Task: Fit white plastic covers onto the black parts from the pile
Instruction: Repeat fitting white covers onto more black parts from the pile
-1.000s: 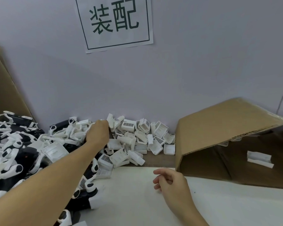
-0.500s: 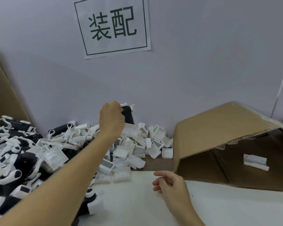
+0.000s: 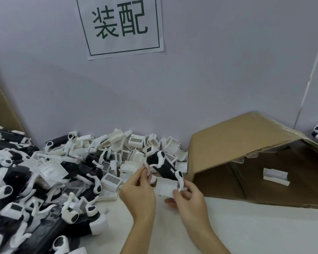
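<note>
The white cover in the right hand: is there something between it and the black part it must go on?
Nothing visible does. The right hand pinches the white cover just below the black part, which the left hand holds above the pile. Whether the two already touch cannot be told.

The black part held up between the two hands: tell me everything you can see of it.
The black part is an elongated body of black plastic, as it looks, with white curved pieces at both ends. It is held tilted in the air above the table edge, in front of the pile of white covers. The left hand pinches its upper end; the right hand grips the lower end together with a flat white cover lying against it, not visibly seated.
</note>
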`<state>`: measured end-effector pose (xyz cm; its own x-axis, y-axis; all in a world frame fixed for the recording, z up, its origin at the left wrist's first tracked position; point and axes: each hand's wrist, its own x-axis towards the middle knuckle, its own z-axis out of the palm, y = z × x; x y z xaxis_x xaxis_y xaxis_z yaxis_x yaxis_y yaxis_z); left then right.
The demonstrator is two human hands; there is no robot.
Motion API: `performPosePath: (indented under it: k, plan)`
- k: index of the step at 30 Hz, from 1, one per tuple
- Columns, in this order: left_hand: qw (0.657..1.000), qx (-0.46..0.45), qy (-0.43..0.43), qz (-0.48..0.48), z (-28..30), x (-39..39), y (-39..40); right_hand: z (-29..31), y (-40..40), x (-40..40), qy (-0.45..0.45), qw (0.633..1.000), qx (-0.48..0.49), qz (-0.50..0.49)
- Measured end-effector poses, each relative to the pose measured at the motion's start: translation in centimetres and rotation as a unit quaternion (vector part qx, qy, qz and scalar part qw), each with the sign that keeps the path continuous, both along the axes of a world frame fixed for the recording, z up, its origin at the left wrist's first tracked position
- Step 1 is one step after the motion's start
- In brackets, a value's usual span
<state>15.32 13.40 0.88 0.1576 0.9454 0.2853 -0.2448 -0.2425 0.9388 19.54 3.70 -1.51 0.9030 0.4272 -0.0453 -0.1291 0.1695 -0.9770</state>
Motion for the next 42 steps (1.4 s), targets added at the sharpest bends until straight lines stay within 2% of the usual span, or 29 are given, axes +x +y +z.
performPosePath:
  k: [6, 9, 12, 17, 20, 23, 26, 29, 31, 33, 37, 42]
  plan:
    - [0.987, -0.119, -0.107, -0.022, -0.4, 0.3, 1.3, -1.1, 0.6, -0.9, -0.213, 0.967, -0.140, 0.010]
    - [0.977, -0.146, -0.149, -0.028, 0.0, 0.2, 2.3, -1.2, 0.4, -0.7, -0.215, 0.962, -0.168, -0.022]
    - [0.982, -0.135, -0.132, -0.026, -0.1, 0.0, 2.8, -0.7, 0.2, -1.0, -0.218, 0.961, -0.167, -0.026]
    - [0.969, -0.179, -0.156, -0.065, 0.4, 0.0, 2.6, -0.3, 0.0, -1.3, -0.194, 0.977, -0.082, 0.022]
    - [0.947, -0.231, -0.186, -0.127, 1.0, -0.2, 2.3, -0.5, 0.0, -1.1, -0.192, 0.979, -0.035, 0.057]
    - [0.918, -0.263, -0.204, -0.217, 1.6, -0.2, 1.6, -0.8, 0.0, -0.7, -0.211, 0.977, -0.010, 0.039]
    - [0.899, -0.279, -0.191, -0.279, 1.7, 0.1, 1.1, -0.9, 0.1, -0.7, -0.209, 0.977, 0.029, -0.014]
    - [0.895, -0.284, -0.115, -0.325, 1.5, 0.6, 0.2, -0.8, 0.3, -0.6, -0.197, 0.976, 0.062, -0.075]
    - [0.901, -0.260, -0.049, -0.343, 1.3, 0.6, -0.2, -0.9, 0.4, -0.5, -0.217, 0.968, 0.052, -0.116]
    - [0.897, -0.222, -0.018, -0.381, 1.3, 0.4, -0.3, -1.1, 0.4, -0.4, -0.256, 0.955, 0.023, -0.149]
    - [0.866, -0.182, -0.036, -0.465, 1.7, -0.1, -0.8, -1.5, 0.2, -0.2, -0.316, 0.933, -0.052, -0.164]
    - [0.888, -0.184, -0.057, -0.418, 1.0, 0.0, -0.5, -1.4, 0.3, -0.7, -0.350, 0.927, -0.083, -0.100]
